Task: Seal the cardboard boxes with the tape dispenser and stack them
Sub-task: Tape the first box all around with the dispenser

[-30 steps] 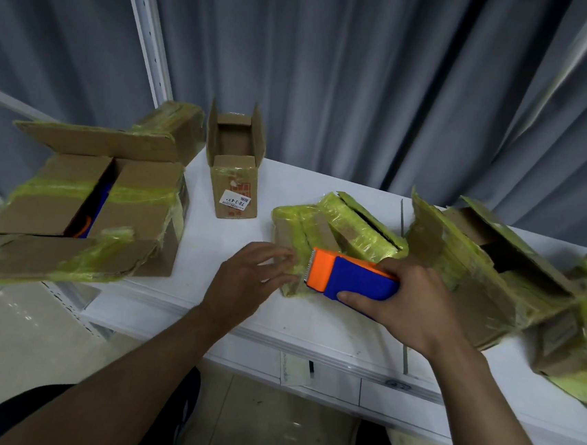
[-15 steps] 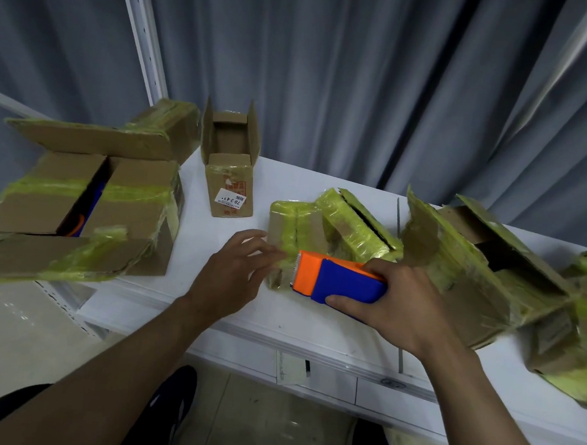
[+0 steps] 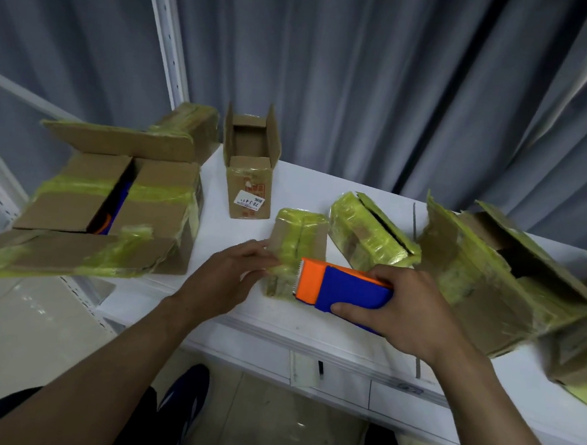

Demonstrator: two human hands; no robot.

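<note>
Evidently caught at the start of a taping pass. Gripped the tape dispenser [image 3: 346, 292] in the right hand [image 3: 408, 316], fingers curled over the blue body and thumb along its near side, the orange toothed end turned toward the left hand [image 3: 229, 280]. Laid the left hand's fingers, nearly straight, against the outer side of the small taped box [image 3: 297, 237], steadying rather than clasping it. Could not make out whether the thumb reached round.

Found that box on the table [image 3: 305, 191] right between the two hands, at the left fingertips and just beyond the dispenser's orange nose; touching the nose or a hair apart, could not tell. Ran its top seam away from the hands, while the dispenser's long axis lay crosswise to that seam, hand to hand. Judged the right hand the one to act, and a turn of the dispenser probably needed before any pull along the seam, with the left hand bracing against the drag.

Noted a large open box [image 3: 107, 204] well out past the left hand, a narrow open box [image 3: 249, 182] beyond the left fingertips, and a slit taped box [image 3: 370, 229] just beyond the right knuckles.
</note>
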